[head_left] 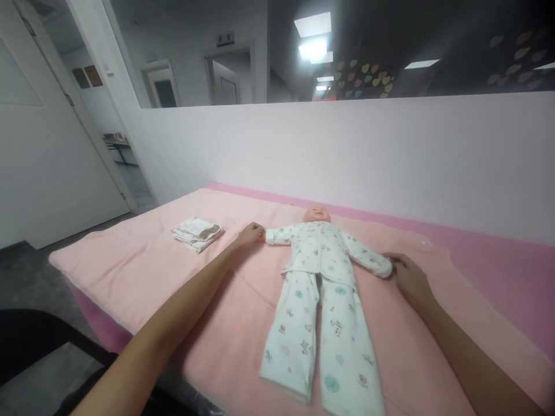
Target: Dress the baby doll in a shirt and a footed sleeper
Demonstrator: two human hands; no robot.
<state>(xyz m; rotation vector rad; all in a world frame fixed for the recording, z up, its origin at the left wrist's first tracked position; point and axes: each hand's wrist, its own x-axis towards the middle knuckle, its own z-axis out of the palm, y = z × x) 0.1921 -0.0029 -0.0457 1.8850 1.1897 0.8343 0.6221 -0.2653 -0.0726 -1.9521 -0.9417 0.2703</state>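
Note:
A baby doll (pixel 318 214) lies on its back with its head toward the wall and both arms spread. It wears a white printed long-sleeved top (pixel 323 248) and matching white trousers (pixel 338 335), whose legs point toward me. My left hand (pixel 251 233) is closed on the doll's hand, which pokes out of the sleeve on the left. On the other side, my right hand (pixel 407 277) pinches the end of the sleeve (pixel 377 263). No doll hand shows at that cuff.
A folded white printed cloth (pixel 197 233) lies left of the doll. Beneath everything is a peach blanket (pixel 143 260) over a pink table (pixel 511 271). A white wall (pixel 347 150) with a dark window rises behind. A black chair (pixel 47 335) stands at lower left, near a door (pixel 52 150).

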